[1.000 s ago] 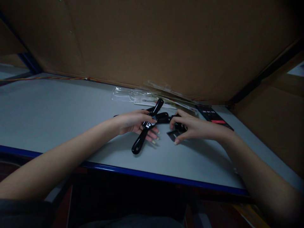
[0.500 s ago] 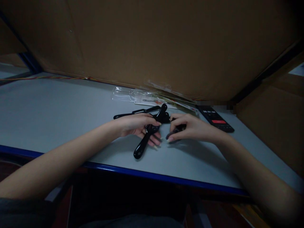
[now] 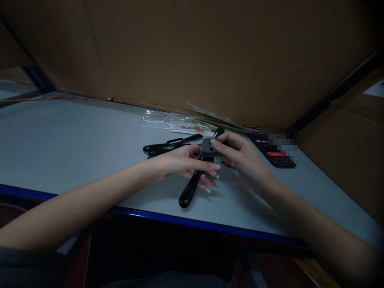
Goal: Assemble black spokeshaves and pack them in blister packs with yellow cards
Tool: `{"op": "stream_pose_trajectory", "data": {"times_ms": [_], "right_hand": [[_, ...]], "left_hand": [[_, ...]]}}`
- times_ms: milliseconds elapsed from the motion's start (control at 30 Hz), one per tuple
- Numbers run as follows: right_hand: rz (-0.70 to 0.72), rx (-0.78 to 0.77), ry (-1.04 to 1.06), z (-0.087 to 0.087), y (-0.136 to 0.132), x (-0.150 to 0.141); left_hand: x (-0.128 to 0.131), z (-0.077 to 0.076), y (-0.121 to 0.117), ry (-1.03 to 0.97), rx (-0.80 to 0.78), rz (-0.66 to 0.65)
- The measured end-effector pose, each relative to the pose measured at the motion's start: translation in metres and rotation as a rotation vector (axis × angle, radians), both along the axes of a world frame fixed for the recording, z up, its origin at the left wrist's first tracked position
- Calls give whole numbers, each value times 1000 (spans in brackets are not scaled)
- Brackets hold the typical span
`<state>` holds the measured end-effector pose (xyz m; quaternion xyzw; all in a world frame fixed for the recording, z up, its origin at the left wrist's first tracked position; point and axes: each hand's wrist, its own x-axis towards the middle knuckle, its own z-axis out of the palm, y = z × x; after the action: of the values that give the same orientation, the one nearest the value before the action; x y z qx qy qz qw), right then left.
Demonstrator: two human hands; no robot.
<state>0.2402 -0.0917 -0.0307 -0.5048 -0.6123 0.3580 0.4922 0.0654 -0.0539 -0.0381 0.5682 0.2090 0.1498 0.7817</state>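
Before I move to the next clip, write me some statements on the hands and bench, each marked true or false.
1. The left hand holds a two-handled black tool. True.
2. The right hand is empty. False: it pinches a small grey plate.
3. The phone lies face down. False: its lit screen, with a red button, faces up.
4. Clear packaging lies near the cardboard wall. True.

Left hand point(image 3: 186, 162) palm up, fingers spread; right hand point(image 3: 235, 152) pinching.
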Motion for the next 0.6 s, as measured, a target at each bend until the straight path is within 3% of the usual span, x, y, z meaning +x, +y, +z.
{"op": "stream_pose_trajectory", "data": {"times_ms": [133, 267, 500, 600], "right_hand": [[-12, 22, -51, -4, -2, -9], [-2, 60, -169, -2, 1, -1], [160, -133, -133, 4, 6, 9], [157, -152, -123, 3, 5, 7]], "left_hand": [[0, -1, 1, -3, 30, 74], [-3, 3, 3, 59, 39, 60], [-4, 5, 5, 20, -12, 118], [-3, 3, 6, -3, -39, 174]]}}
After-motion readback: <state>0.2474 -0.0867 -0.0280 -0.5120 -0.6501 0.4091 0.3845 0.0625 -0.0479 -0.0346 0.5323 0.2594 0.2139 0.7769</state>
